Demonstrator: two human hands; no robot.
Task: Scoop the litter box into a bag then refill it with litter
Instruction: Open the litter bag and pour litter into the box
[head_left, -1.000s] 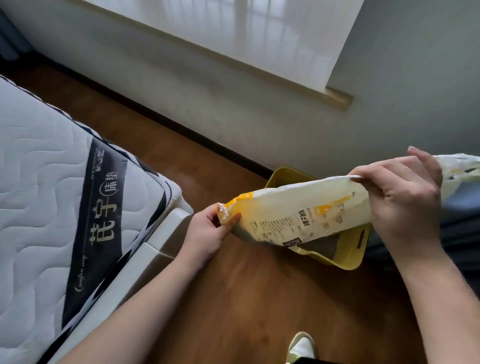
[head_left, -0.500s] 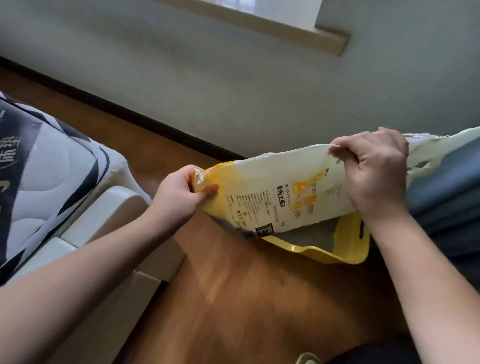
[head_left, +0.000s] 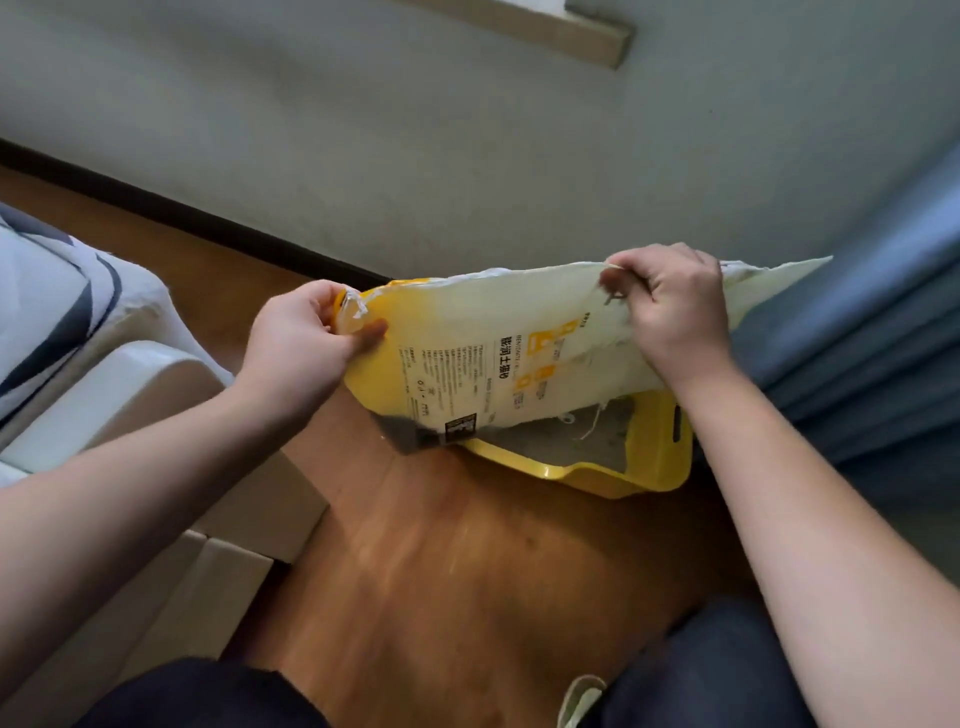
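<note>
Now the litter bag (head_left: 498, 358) is held flat over the yellow litter box (head_left: 654, 457).

The left hand (head_left: 306, 343) pinches the yellow end at 9 o'clock and the right hand (head_left: 670, 306) grips the top edge at 3 o'clock, fingers curled on it, likely to tip litter down (grey litter (head_left: 561, 441) shows in the box under the bag). The box sits on the wood floor (head_left: 467, 561) by the wall (head_left: 415, 156). A blue curtain (head_left: 857, 353) hangs close at 3 o'clock and could get in the way; a bed (head_left: 67, 312) sits at 9 o'clock.
</note>
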